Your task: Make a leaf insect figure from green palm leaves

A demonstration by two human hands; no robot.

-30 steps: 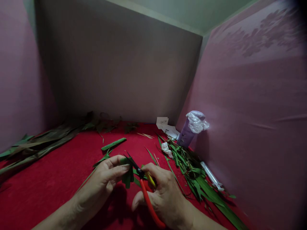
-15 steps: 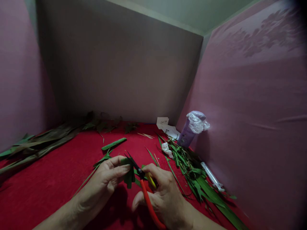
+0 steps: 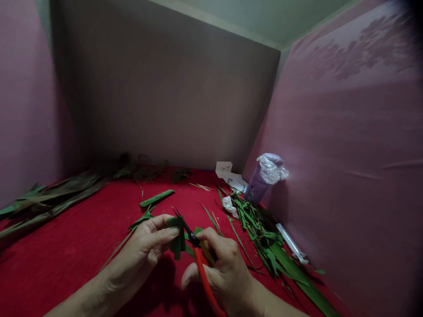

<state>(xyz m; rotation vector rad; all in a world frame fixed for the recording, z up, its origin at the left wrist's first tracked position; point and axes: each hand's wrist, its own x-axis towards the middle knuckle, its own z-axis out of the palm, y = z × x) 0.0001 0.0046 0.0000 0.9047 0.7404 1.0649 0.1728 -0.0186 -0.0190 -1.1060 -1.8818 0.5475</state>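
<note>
Between thumb and fingers, my left hand (image 3: 150, 242) pinches a folded green leaf piece (image 3: 177, 244) with strips hanging down. My right hand (image 3: 228, 266) is wrapped round scissors (image 3: 202, 268) with red and yellow handles and dark blades. Their blades point up and away, crossing the right edge of the leaf piece; the blades look nearly closed. Part of the handles is hidden by my right fingers. Just beyond my left hand, a leaf piece with a long thin stem (image 3: 143, 219) lies on the red cloth (image 3: 109, 229).
A rolled green leaf (image 3: 157, 198) and thin sticks (image 3: 200, 187) lie farther back. Cut leaves (image 3: 264, 237), crumpled tissue (image 3: 229, 206) and a syringe (image 3: 292, 243) are at right, near a purple container (image 3: 256, 182) with plastic wrap. Long dried leaves (image 3: 62, 193) spread along the left. Papers (image 3: 235, 179) lie behind.
The scissor blades have drawn closer together at the leaf piece, and the yellow handle has shifted towards the red one. Both hands stay almost in place.
</note>
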